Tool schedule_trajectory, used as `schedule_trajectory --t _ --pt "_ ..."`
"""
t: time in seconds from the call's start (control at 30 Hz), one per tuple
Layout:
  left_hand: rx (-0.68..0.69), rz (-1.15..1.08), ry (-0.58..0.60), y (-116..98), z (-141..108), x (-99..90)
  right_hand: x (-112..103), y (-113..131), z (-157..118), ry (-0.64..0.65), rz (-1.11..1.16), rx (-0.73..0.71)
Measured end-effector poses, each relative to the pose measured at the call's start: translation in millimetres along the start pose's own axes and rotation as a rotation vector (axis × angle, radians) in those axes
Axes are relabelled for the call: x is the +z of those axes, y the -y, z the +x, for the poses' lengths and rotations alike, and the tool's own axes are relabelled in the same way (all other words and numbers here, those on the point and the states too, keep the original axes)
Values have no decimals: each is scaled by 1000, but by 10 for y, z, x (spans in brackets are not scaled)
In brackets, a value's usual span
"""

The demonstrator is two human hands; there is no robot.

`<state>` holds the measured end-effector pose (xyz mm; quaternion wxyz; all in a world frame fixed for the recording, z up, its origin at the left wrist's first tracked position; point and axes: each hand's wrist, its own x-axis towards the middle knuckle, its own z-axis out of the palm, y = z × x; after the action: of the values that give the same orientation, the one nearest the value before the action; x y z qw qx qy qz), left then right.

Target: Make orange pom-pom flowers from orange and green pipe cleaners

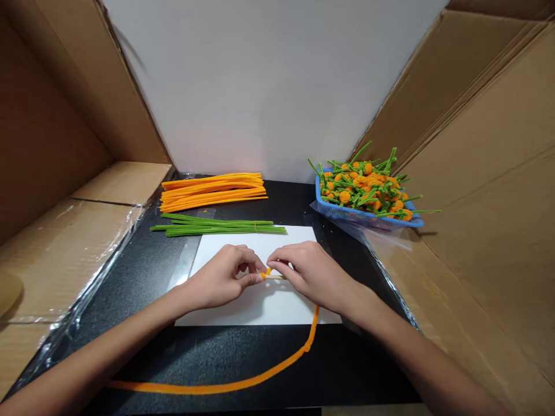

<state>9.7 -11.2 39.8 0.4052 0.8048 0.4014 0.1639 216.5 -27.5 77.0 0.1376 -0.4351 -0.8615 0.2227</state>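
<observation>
Above a white sheet of paper (243, 306), my left hand (223, 274) pinches a thin pale stick (274, 277) where a short orange coil is wound around it. My right hand (314, 271) grips the orange pipe cleaner (255, 381) close to that coil, thumb and forefinger pressed together. From under my right hand the pipe cleaner's long tail, with a small lump along it, curves down and left across the black surface. The right end of the stick is hidden behind my right fingers.
Behind the paper lie a bundle of green pipe cleaners (225, 227) and a bundle of orange pipe cleaners (212, 192). A blue basket (368, 215) at back right holds several orange balls with green stems, above a clear plastic bag (385, 237). Cardboard walls (485, 115) stand at both sides.
</observation>
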Motion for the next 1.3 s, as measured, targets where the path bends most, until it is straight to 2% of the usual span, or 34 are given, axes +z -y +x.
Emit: schedule_trajectory --t 0.07,0.17,0.27,0.33,0.43,0.57,0.67,0.73,0.8,0.9,1.0,1.17,1.3 --pt "-13 -37 13 17 4 -17 -129 28 84 91 -175 -53" --pt "-16 28 -25 26 6 -53 -375 48 218 210 -419 -89" --pt "0 134 -132 26 7 -83 -574 85 316 242 -545 -89" --pt "34 181 -225 35 4 -82 -625 150 346 230 -546 -59" --pt "105 223 -369 72 -8 -45 -563 276 358 197 -480 21" --pt "175 218 -537 133 -16 10 -338 332 401 105 -311 120" --pt "124 95 -624 156 6 12 -162 266 446 3 -169 124" --pt "25 -104 -642 169 38 -2 -51 205 449 -53 -67 115" --pt "-83 -388 -607 191 77 -14 59 142 424 -108 78 96" --pt "-215 -803 -480 245 128 -7 208 35 356 -175 260 70" --pt "-270 -998 -334 283 153 21 291 -94 294 -151 412 96" --pt "-184 -1067 -42 280 149 54 237 -275 230 133 677 144" --pt "-196 -953 131 294 125 27 154 -397 200 363 693 132"
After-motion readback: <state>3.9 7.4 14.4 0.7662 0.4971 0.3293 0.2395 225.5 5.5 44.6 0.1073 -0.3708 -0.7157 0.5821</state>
